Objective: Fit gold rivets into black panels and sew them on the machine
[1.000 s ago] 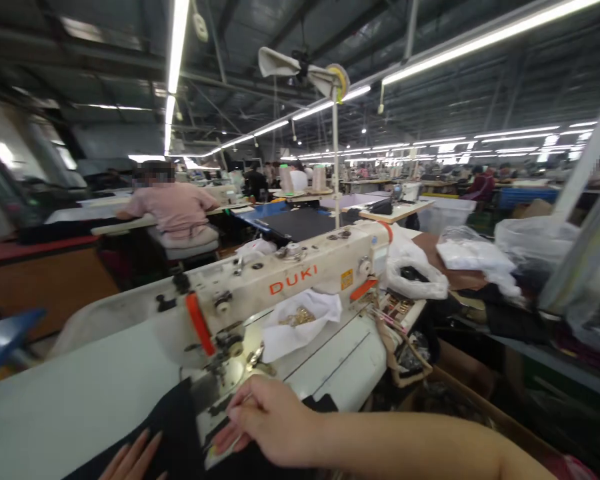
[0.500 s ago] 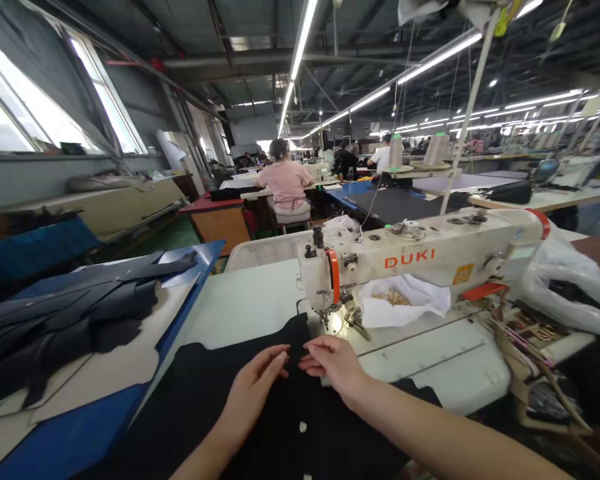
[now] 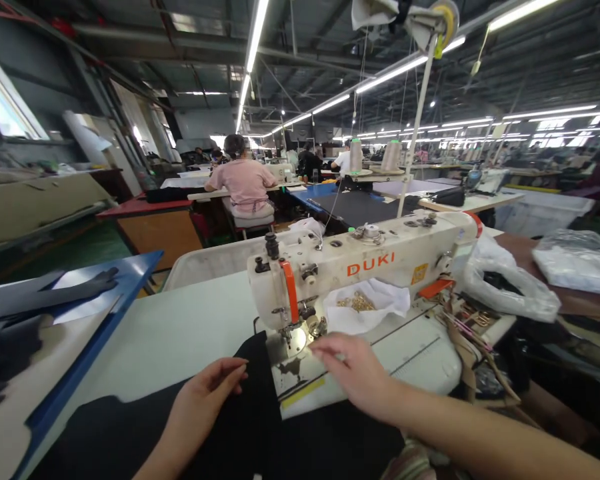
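A black fabric piece (image 3: 260,413) lies on the pale sewing table (image 3: 180,333) in front of a white DUKI sewing machine (image 3: 360,263). My left hand (image 3: 205,393) rests on the fabric's left part, fingers curled and pinching its edge. My right hand (image 3: 353,373) hovers over the bright needle plate (image 3: 295,340) just right of the presser foot, fingers stretched forward and slightly blurred, holding nothing I can see. A white cloth with small gold metal parts (image 3: 363,307) sits under the machine arm.
A blue board with dark fabric pieces (image 3: 40,313) lies at left. Clear plastic bags (image 3: 510,287) are piled at right. A person in a pink top (image 3: 243,187) sits with back turned at a table ahead. Thread cones (image 3: 375,157) stand behind the machine.
The camera has swung right. The fabric has shifted left, uncovering the needle plate. My right hand has left the fabric and moved right toward the presser foot; my left hand stays on the cloth.
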`<state>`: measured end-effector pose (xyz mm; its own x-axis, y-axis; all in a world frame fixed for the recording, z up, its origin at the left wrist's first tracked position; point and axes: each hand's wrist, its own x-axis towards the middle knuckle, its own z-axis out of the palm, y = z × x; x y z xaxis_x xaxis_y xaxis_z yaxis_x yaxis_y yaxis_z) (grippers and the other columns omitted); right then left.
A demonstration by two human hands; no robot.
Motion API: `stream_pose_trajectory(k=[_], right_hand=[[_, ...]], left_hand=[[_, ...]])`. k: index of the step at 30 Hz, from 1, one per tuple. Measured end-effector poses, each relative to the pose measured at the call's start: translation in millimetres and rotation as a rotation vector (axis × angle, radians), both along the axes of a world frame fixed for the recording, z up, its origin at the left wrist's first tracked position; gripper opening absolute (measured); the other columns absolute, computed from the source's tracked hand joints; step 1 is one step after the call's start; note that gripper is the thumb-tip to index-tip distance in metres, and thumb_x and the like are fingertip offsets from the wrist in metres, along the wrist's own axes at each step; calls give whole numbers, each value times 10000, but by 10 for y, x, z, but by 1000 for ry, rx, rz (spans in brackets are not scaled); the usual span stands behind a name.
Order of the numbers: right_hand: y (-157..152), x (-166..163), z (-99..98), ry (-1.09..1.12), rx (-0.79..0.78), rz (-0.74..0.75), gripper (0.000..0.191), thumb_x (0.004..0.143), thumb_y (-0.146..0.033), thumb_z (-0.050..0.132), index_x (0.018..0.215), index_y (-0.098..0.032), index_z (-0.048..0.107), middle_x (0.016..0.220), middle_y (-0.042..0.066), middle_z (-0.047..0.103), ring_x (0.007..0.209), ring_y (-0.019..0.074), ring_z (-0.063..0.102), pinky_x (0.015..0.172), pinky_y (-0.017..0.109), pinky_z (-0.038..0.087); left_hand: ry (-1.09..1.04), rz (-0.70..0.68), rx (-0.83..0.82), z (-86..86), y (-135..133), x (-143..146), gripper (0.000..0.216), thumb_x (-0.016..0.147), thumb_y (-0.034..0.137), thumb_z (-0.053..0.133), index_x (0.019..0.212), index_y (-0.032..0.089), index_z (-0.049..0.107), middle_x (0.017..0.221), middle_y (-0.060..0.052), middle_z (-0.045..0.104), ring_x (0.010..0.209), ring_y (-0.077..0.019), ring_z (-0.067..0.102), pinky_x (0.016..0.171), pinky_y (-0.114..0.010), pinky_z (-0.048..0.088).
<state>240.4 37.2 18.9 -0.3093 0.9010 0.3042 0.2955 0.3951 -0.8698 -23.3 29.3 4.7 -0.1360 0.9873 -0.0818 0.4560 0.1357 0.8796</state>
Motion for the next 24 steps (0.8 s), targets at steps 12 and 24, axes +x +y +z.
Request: stream_pose_trajectory(k=[12,24], right_hand=[[1169,634,62,-980,79,-72,159,812,-191,580,895,-163,713,941,98,701,884,226,636,744,270,439],[1137,609,112,-867,61,-154,206,830,-112,503,810,-130,707,877,125,705,876,247,643,791,323,448]], left_hand=[[63,34,-106,2,55,35,474,492,589,626,803,238,690,715,-19,729,780,-287,680,765,-338,509],[94,57,-55,76,25,127,410,511,558,630,761,240,703,736,-9,729,743,-261,678,743,-303,527]])
